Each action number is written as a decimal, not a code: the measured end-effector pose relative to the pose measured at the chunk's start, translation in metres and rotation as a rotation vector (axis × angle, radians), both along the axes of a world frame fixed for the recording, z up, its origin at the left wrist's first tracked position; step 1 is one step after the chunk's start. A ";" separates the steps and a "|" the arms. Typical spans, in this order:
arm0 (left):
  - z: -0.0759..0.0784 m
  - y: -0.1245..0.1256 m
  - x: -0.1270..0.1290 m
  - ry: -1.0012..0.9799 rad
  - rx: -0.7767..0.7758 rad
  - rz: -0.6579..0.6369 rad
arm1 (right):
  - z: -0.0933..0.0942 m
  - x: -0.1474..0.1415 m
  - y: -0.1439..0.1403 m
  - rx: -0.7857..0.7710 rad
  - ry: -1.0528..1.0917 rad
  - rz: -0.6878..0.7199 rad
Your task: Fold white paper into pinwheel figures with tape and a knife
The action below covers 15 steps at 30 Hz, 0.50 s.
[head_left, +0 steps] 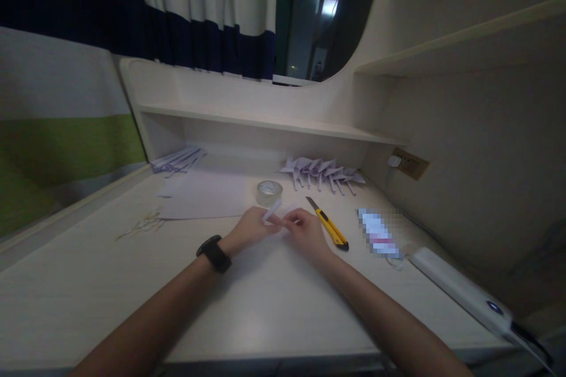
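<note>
Paper strip point(272, 210) is pinched at centre frame between fingers of left hand point(250, 228) and right hand point(305, 232), seemingly for folding; utility knife point(328, 224) lies beside

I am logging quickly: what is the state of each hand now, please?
Left hand: closed, pinching the small folded white paper piece.
Right hand: closed, pinching the same paper piece.
</note>
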<state>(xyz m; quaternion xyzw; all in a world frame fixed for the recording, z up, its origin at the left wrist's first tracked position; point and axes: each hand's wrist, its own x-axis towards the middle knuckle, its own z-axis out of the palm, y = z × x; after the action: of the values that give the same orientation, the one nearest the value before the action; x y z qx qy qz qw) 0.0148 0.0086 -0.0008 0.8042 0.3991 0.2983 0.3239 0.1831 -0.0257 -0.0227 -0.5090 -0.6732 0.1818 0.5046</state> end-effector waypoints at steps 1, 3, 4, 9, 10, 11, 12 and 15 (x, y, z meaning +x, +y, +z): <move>0.000 0.000 0.000 -0.003 -0.010 0.003 | 0.000 0.000 -0.001 0.060 -0.057 -0.005; 0.001 0.000 0.000 -0.027 -0.038 -0.013 | 0.000 0.000 -0.004 0.168 -0.156 -0.008; 0.002 0.000 -0.001 -0.041 -0.054 -0.023 | 0.000 0.001 -0.005 0.207 -0.193 -0.008; 0.006 -0.004 -0.001 -0.101 -0.135 -0.056 | -0.002 0.001 -0.006 0.282 -0.294 0.011; 0.007 -0.006 -0.002 -0.118 -0.161 -0.060 | -0.002 0.001 -0.006 0.292 -0.302 0.013; 0.008 -0.007 -0.002 -0.133 -0.197 -0.062 | -0.002 0.001 -0.006 0.302 -0.311 0.018; 0.009 -0.008 -0.003 -0.144 -0.240 -0.061 | -0.001 0.001 -0.006 0.313 -0.320 0.026; 0.010 -0.010 -0.005 -0.180 -0.366 -0.064 | 0.000 0.003 -0.007 0.346 -0.342 0.069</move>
<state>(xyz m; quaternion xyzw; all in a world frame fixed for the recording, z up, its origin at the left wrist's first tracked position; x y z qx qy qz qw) 0.0101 -0.0014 0.0096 0.7145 0.3904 0.2809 0.5081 0.1862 -0.0326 -0.0227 -0.4153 -0.7869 -0.0079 0.4564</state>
